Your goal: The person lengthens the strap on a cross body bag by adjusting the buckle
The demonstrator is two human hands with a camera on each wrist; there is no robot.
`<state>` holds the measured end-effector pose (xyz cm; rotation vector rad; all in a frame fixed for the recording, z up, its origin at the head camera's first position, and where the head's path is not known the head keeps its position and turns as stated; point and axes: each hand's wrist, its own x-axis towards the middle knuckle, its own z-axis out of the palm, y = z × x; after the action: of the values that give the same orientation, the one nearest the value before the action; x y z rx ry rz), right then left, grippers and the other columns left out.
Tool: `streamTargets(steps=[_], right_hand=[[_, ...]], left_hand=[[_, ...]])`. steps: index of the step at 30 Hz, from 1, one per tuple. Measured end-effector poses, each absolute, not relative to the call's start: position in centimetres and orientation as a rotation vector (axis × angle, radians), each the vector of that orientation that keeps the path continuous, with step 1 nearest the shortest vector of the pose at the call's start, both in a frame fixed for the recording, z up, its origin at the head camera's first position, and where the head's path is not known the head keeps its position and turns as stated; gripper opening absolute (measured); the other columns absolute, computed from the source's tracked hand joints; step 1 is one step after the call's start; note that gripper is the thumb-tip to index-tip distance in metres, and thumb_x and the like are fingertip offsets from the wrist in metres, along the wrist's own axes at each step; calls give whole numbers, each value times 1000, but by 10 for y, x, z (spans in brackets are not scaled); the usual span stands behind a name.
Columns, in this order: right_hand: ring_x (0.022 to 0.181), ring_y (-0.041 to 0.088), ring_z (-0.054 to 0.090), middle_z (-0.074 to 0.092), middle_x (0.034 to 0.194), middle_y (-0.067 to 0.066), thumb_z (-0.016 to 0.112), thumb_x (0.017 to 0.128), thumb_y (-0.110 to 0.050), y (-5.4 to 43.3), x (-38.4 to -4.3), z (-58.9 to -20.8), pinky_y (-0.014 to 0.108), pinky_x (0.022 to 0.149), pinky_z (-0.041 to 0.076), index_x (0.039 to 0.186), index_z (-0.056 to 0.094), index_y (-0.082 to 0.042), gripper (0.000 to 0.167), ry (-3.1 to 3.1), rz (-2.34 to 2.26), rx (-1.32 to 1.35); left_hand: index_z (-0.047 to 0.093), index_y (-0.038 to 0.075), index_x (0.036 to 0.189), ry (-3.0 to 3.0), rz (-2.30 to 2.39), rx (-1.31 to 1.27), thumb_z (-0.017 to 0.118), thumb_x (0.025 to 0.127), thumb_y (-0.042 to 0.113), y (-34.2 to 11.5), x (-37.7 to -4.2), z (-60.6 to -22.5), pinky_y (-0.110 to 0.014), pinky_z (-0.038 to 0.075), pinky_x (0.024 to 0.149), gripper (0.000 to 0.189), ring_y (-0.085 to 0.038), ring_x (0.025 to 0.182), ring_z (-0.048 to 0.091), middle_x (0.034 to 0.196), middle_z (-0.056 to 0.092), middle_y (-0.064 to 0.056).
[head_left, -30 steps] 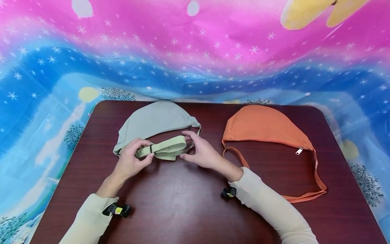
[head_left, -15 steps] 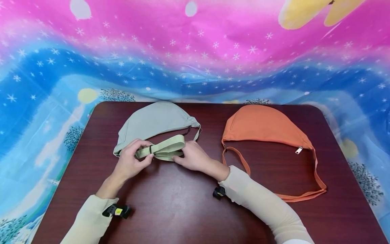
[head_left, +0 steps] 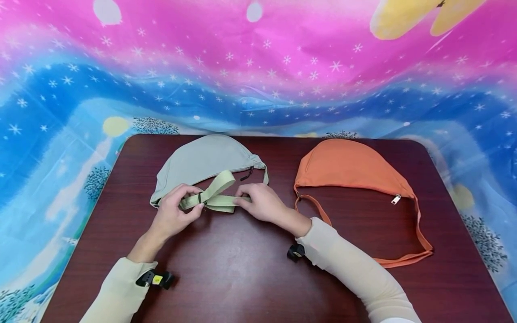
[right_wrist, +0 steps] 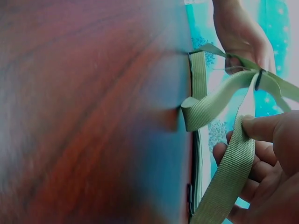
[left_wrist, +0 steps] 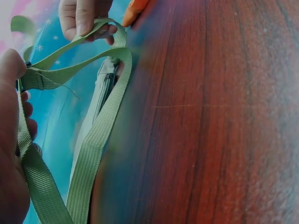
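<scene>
A pale green webbing strap belongs to the grey-green crescent bag lying at the back left. My left hand pinches the strap between thumb and fingers at a small black slider. To its right, my right hand pinches a length of the strap between thumb and forefinger. One loop of strap stands up between the hands. In the right wrist view, the webbing runs from the right thumb up to the black slider. The left wrist view shows the strap hanging in long loops.
An orange crescent bag lies at the right, its strap looping toward the front and a metal zip pull at its edge. The dark wooden table has a printed cloth behind it.
My right hand, open beside the strap a second ago, has moved in and taken hold of a strap length, drawing it right. The upper loop now stands more upright. My left hand stays put.
</scene>
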<state>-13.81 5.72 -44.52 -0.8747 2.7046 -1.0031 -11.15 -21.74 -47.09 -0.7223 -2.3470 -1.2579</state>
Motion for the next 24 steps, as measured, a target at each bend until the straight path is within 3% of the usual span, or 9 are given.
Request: streamTargets(steps=[8, 18, 24], right_hand=[[61, 8, 48, 67, 84, -10, 72, 97, -24, 70, -141, -443, 29, 66, 45, 87, 69, -22, 10, 2716, -950, -854], [61, 12, 48, 61, 75, -10, 73, 96, -26, 95, -152, -430, 35, 73, 44, 85, 69, -23, 12, 2728, -812, -734], [60, 12, 48, 58, 71, -7, 72, 97, -27, 97, -154, -428, 31, 61, 40, 86, 70, -22, 12, 2654, -788, -691]], left_hand=[[66, 4, 99, -2340, -1243, -769, 75, 75, 8, -217, -112, -471, -18, 44, 80, 26, -16, 84, 60, 93, 67, -5], [66, 3, 97, -2280, -1191, -822, 75, 73, 9, -212, -114, -469, -24, 43, 72, 26, -17, 78, 56, 89, 65, -3], [66, 2, 97, -2269, -1199, -821, 75, 74, 10, -207, -115, -468, -25, 44, 71, 26, -18, 78, 57, 90, 66, -4]])
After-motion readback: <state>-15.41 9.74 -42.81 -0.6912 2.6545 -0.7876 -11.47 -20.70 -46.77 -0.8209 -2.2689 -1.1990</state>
